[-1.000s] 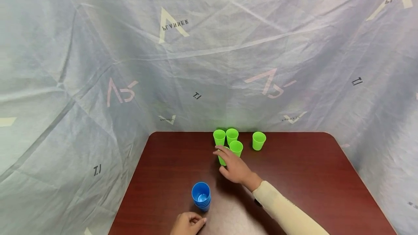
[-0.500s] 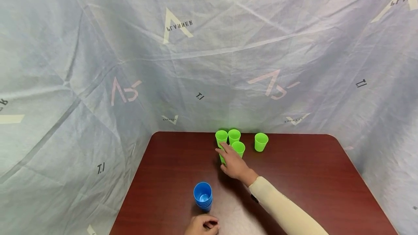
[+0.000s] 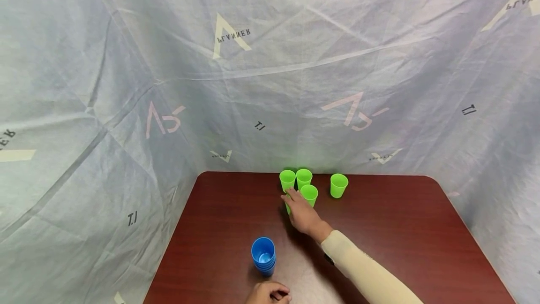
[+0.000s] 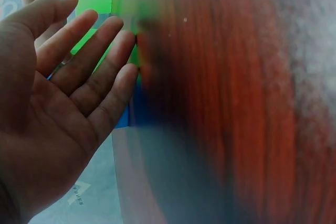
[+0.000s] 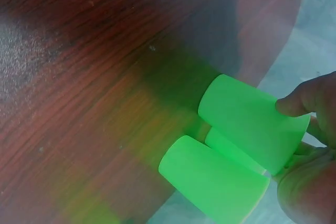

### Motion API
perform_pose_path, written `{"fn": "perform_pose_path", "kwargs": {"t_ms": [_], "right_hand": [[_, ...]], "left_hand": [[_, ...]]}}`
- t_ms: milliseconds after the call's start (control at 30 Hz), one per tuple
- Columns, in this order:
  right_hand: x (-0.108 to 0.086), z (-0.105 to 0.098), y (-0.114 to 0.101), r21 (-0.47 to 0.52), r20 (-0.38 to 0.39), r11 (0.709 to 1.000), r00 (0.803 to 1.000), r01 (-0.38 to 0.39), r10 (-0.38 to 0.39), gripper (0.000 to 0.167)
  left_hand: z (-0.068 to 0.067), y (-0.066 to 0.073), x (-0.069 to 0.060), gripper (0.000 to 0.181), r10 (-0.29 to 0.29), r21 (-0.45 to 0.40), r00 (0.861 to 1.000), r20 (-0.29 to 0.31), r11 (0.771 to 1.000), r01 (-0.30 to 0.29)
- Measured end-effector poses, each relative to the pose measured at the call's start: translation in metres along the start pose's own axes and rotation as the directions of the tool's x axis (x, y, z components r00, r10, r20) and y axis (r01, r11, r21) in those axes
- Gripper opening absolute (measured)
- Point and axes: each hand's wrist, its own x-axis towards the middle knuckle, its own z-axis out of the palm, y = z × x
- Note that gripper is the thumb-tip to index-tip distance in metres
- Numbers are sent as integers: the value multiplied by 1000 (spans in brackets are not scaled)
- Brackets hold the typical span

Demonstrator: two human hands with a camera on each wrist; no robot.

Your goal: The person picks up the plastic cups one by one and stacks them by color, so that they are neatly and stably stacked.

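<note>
My right hand [image 3: 303, 214] is at a near green cup [image 5: 252, 116] of a cluster on the table. In the right wrist view my thumb presses that cup's side near the rim and my fingers curl behind it. In the head view the hand hides most of this cup. Beside it stand another green cup [image 3: 309, 194] and two farther ones, a left green cup [image 3: 287, 179] and a right green cup [image 3: 304, 178]. My left hand [image 4: 68, 87] holds nothing, its fingers loosely bent. It lies just in front of a stack of blue cups [image 3: 264, 256].
A separate green cup [image 3: 338, 186] stands upright to the right of the cluster, near the back edge. The dark red wooden table [image 3: 219, 219] has grey printed cloth [image 3: 270, 83] hanging behind it and at both sides.
My left hand has shifted right along the near side of the blue stack. My right hand has settled closer around the near green cup. The cups stay in place; the head view has shifted slightly.
</note>
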Motion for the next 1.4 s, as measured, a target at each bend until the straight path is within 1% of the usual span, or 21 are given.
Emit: {"fn": "perform_pose_path", "kwargs": {"t_ms": [133,233,367,500,567,600,633,700,767,800,867,933,1033,1067,1133,1167,1267,1300,1367,1400], "right_hand": [[-3,-3,2,-1,-3,1000,1000,8,-8,45],[-6,-6,4,-4,-15,1000,1000,27,-28,45],[-10,-10,7,-26,-30,998,998,61,-62,50],[-16,-14,9,-24,-8,998,998,57,-57,54],[-19,-16,9,-8,7,999,999,43,-43,54],[-20,-18,8,3,13,999,999,34,-34,54],[-21,-19,8,15,18,1000,999,26,-27,55],[-24,-22,6,37,29,999,999,13,-14,55],[-26,-26,4,48,39,999,999,4,-6,55],[-27,-27,4,53,41,999,999,4,-6,54],[-29,-30,3,68,51,998,999,4,-7,53],[-32,-32,2,81,65,997,998,3,-8,53],[-37,-34,2,99,85,995,996,0,-8,52],[-39,-34,2,106,86,994,996,2,-11,51],[-43,-35,3,110,91,994,996,-1,-9,50],[-45,-35,3,114,90,994,996,-3,-7,49],[-52,-37,3,131,101,991,995,-24,11,49],[-54,-37,3,137,109,990,994,-36,21,49],[-59,-38,3,150,115,987,993,-53,35,49],[-60,-39,3,159,120,985,992,-64,45,50]], "left_hand": [[2,3,1,18,-44,5,999,11,999,44],[4,4,3,18,-53,3,998,18,999,53],[5,5,7,18,-78,-7,996,34,997,78],[7,6,10,18,-96,-16,994,54,995,97],[8,3,12,22,-62,-15,996,59,998,63],[9,1,12,25,-35,-8,998,61,999,36],[10,-2,13,27,10,4,998,59,1000,-10],[11,-8,15,31,85,41,994,64,995,-88],[12,-13,17,33,133,59,989,64,989,-137],[12,-14,17,33,149,65,987,62,986,-153],[12,-13,18,33,132,44,989,66,990,-135],[13,-10,17,31,113,9,992,58,994,-113],[15,-6,17,33,102,2,994,42,995,-102],[16,-5,18,35,115,18,993,36,993,-115],[18,-3,19,39,94,18,995,31,995,-94],[20,-2,20,42,102,21,994,23,994,-103],[24,3,21,50,60,-16,998,23,998,-60],[25,6,21,51,37,-39,999,22,999,-36],[27,10,22,54,31,-53,999,15,998,-30],[28,12,22,56,11,-59,1000,15,998,-10]]}}
